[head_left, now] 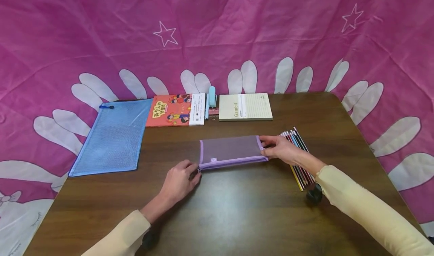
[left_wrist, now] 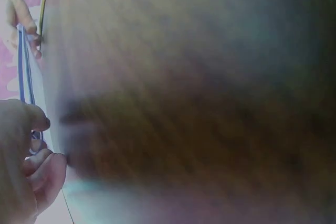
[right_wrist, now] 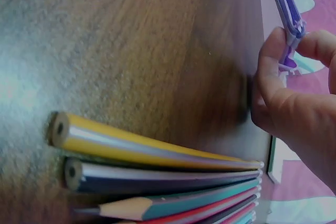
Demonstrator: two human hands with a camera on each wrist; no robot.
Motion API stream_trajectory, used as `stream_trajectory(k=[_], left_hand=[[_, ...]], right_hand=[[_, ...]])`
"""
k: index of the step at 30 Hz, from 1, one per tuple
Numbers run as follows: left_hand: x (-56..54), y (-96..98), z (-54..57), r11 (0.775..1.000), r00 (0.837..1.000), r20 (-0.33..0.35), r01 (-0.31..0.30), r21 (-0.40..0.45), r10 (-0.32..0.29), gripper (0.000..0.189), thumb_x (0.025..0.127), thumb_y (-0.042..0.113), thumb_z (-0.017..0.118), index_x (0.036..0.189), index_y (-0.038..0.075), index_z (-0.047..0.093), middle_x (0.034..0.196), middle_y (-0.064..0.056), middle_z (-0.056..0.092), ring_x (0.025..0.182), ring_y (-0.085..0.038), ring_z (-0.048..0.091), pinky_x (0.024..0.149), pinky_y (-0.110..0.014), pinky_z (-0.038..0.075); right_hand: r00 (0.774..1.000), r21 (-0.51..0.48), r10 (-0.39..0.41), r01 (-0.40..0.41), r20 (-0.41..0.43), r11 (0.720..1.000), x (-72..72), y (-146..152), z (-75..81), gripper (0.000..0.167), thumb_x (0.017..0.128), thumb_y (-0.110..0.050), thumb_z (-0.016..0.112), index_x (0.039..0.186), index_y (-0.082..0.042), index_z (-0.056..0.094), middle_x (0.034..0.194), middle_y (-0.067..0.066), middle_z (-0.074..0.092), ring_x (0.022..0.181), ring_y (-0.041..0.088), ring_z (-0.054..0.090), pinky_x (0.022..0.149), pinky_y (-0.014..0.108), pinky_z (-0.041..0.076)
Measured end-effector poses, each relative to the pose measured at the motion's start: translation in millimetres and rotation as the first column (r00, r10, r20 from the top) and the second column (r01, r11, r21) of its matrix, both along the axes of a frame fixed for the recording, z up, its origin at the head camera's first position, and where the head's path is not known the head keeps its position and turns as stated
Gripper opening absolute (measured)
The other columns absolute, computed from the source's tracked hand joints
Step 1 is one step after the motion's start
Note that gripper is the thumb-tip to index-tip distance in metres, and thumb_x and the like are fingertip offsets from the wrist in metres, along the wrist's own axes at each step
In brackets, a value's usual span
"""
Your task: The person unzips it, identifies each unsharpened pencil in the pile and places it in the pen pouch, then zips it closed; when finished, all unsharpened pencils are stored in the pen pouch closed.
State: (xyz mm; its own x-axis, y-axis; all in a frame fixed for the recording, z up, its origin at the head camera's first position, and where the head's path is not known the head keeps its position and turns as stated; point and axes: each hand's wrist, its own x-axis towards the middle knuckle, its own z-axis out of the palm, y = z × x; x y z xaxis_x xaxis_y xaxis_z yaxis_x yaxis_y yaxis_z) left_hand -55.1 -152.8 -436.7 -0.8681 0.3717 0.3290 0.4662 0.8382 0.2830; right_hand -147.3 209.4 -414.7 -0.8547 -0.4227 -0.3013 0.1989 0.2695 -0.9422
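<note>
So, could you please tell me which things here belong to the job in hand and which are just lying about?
Likely the job:
- purple pouch, held by the right hand
- pencils, near that hand

Seemingly lying about:
- blue mesh bag
- red book
- blue pen
- stapler
- Gambit notebook

From my station I see a pouch (head_left: pixel 232 150) of greyish-mauve see-through mesh edged in lilac, and pencils (right_wrist: pixel 163 177) in yellow, black-and-white, green and red. I make out a blue, finely meshed bag (head_left: pixel 112 139), a red-orange book (head_left: pixel 169 111) with a yellow title patch, a mint stapler (head_left: pixel 212 95) and a cream, ruled notebook (head_left: pixel 254 107). My feed shows cream sleeves (head_left: pixel 366 207), a dark brown wood-grained table (head_left: pixel 237 214) and a magenta cloth (head_left: pixel 217 22) with white star outlines.
</note>
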Motion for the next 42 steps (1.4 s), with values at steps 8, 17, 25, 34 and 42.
stream_trajectory(k=[8,17,25,34,42], left_hand=[[-0.7,7.8,4.0,0.999,0.990,0.133,-0.045,0.030,0.040,0.027,0.079,0.020,0.085,0.098,0.004,0.075,0.084,-0.002,0.060,0.070,-0.014,0.056,0.063,-0.029,0.054],[-12.2,23.3,18.8,0.998,0.989,0.148,-0.012,0.066,0.002,0.044,0.076,0.035,0.086,0.103,0.004,0.068,0.091,-0.003,0.055,0.076,-0.017,0.053,0.065,-0.034,0.051],[-47.3,43.2,26.7,0.921,0.877,0.283,0.365,0.133,-0.389,0.070,0.081,0.017,0.083,0.143,0.008,0.053,0.135,-0.017,0.048,0.120,-0.034,0.045,0.100,-0.057,0.038],[-54.1,54.5,30.9,0.897,0.811,0.394,0.428,0.105,-0.433,0.071,0.080,0.006,0.081,0.146,0.014,0.053,0.138,-0.016,0.048,0.121,-0.032,0.044,0.097,-0.049,0.042],[-54.1,58.4,31.8,0.870,0.773,0.409,0.474,0.137,-0.485,0.070,0.081,-0.006,0.072,0.145,0.013,0.054,0.129,-0.015,0.050,0.111,-0.026,0.049,0.092,-0.038,0.047]], right_hand=[[0.999,0.000,0.030,-0.030,0.031,1.000,-1.7,3.9,1.6,0.070,0.088,0.004,0.063,0.149,0.014,0.029,0.127,0.032,0.042,0.099,0.027,0.052,0.077,0.027,0.054],[0.998,-0.011,0.064,-0.063,0.026,0.998,-5.3,6.1,3.7,0.071,0.088,0.004,0.062,0.148,0.016,0.028,0.123,0.032,0.043,0.098,0.027,0.053,0.078,0.028,0.054],[0.995,0.018,0.087,-0.088,0.041,0.996,-8.4,4.8,7.8,0.071,0.088,0.003,0.063,0.148,0.015,0.029,0.120,0.029,0.044,0.098,0.030,0.054,0.078,0.032,0.055],[0.991,0.030,0.124,-0.125,0.040,0.992,-13.8,1.7,6.1,0.072,0.087,0.003,0.063,0.149,0.015,0.028,0.118,0.027,0.045,0.095,0.026,0.054,0.075,0.030,0.054],[0.988,0.061,0.148,-0.150,0.041,0.987,-20.3,-3.5,6.7,0.071,0.087,0.004,0.063,0.149,0.014,0.029,0.118,0.028,0.047,0.094,0.026,0.054,0.073,0.030,0.054]])
